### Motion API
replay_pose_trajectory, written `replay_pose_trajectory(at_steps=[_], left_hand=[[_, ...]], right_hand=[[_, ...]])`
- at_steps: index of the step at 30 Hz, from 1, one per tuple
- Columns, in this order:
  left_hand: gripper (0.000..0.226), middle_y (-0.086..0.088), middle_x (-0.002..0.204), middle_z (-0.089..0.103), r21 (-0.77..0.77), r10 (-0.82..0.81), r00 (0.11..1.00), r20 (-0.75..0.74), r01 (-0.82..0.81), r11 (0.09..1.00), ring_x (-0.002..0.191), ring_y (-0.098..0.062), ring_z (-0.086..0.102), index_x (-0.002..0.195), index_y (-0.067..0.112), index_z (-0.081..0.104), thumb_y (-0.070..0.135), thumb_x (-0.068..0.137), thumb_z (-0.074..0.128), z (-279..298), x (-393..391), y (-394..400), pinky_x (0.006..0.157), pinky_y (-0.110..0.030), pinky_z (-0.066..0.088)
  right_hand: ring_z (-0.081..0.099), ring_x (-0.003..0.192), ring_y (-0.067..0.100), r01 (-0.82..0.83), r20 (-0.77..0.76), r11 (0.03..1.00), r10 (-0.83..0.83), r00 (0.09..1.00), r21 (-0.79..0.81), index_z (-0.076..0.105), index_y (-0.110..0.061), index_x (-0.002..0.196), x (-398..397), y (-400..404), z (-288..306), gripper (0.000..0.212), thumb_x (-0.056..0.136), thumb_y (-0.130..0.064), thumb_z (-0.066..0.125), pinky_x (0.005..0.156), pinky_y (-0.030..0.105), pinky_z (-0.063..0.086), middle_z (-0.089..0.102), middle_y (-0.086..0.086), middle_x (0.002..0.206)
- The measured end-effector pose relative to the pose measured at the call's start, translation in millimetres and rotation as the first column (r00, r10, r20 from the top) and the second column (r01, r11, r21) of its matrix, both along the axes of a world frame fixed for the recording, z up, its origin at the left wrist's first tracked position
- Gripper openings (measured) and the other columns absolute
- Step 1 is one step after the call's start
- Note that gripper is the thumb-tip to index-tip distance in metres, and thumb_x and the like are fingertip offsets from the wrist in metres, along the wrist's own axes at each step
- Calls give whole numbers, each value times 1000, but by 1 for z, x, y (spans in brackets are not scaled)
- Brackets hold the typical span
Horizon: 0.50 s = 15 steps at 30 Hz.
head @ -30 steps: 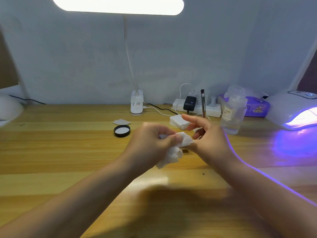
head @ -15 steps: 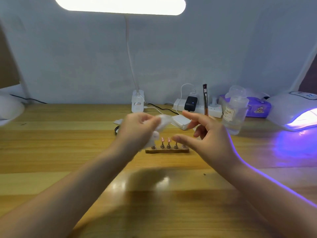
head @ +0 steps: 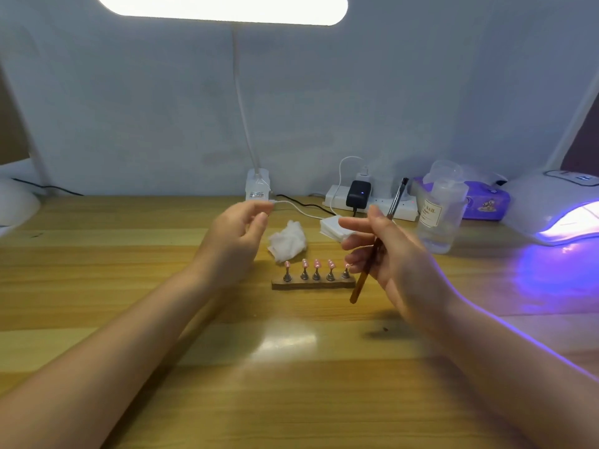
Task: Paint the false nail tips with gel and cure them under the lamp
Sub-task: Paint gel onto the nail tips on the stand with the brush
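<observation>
Several pink false nail tips (head: 317, 263) stand on small pegs in a wooden holder (head: 312, 284) at the middle of the table. My right hand (head: 385, 251) holds a gel brush (head: 377, 246) with a brown handle, bristles pointing up and away, just right of the holder. My left hand (head: 238, 233) hovers left of a crumpled white wipe (head: 288, 243), fingers loosely curled and holding nothing. The curing lamp (head: 557, 212) glows violet at the far right.
A clear bottle (head: 439, 218) labelled NAIL stands right of my right hand. A stack of white pads (head: 332, 226) lies behind the holder. A power strip (head: 366, 200), cables, a desk lamp base (head: 257, 189) and a purple tissue pack (head: 486, 202) line the wall.
My left hand has let go of the crumpled wipe, which now lies on the table behind the holder. Both hands have drawn apart, uncovering the nail tips.
</observation>
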State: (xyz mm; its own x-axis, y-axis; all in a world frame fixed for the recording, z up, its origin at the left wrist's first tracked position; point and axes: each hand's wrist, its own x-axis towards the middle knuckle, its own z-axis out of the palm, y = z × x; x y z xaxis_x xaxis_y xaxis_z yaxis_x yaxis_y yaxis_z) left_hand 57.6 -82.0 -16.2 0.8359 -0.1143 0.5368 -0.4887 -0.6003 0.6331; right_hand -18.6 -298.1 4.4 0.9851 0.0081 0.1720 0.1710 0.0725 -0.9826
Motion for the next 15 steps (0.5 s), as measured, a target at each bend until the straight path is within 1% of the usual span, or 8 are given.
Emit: replay_pose_trajectory(at_steps=[1,3,5,6,9,11,13,15], left_hand=[[23,-2,109,69,9,2,992,125,-3,1000,89,-6,59,119,16,64,12,98,53,6,-6,-2,76,-6,40],[22,1,97,67,93,-86,951,296,61,994,82,-5,57,111,11,67,2,91,62,14,-18,-11,75,-7,42],[27,6,90,62,178,-187,920,345,132,975,79,-7,57,110,10,65,1,86,70,16,-34,-22,73,-14,46],[29,7,87,61,205,-214,907,363,147,968,76,-5,54,110,10,64,4,83,74,15,-41,-28,70,-14,46],[37,5,76,60,252,-241,861,448,138,958,67,0,42,106,10,63,15,74,83,10,-62,-44,57,-20,44],[43,4,77,63,259,-269,825,498,154,953,69,4,39,103,13,59,21,71,87,5,-71,-51,55,-17,40],[37,-1,83,67,281,-323,782,533,197,939,70,3,46,99,15,55,24,76,82,2,-78,-55,56,-17,45],[16,-4,85,68,343,-370,755,541,204,917,67,-13,59,91,10,61,21,85,71,0,-80,-56,51,-32,50]], right_hand=[[58,71,18,-13,-12,999,13,1000,49,69,-14,104,0,0,1,57,76,-58,47,66,32,50,64,8,80],[60,68,18,-37,-41,990,43,998,137,70,-11,103,0,1,4,59,77,-58,46,61,28,53,66,8,77],[61,69,18,-55,-67,983,67,995,177,70,-11,105,0,2,6,60,83,-59,40,60,27,53,68,9,80],[62,72,18,-68,-77,981,83,994,181,69,-13,107,-1,2,7,61,85,-59,37,63,28,54,69,9,84],[67,85,21,-133,-105,972,155,982,194,66,-17,115,-2,5,8,70,78,-66,33,74,34,54,73,6,98],[67,94,24,-195,-130,955,227,965,224,63,-19,118,-4,9,6,74,74,-69,32,79,40,56,73,5,101],[65,106,22,-268,-147,935,305,941,231,61,-22,121,-6,13,2,75,74,-72,31,84,42,54,71,4,111],[62,114,16,-338,-156,922,368,917,192,60,-27,123,-9,14,-1,75,76,-75,27,93,35,48,67,0,121]])
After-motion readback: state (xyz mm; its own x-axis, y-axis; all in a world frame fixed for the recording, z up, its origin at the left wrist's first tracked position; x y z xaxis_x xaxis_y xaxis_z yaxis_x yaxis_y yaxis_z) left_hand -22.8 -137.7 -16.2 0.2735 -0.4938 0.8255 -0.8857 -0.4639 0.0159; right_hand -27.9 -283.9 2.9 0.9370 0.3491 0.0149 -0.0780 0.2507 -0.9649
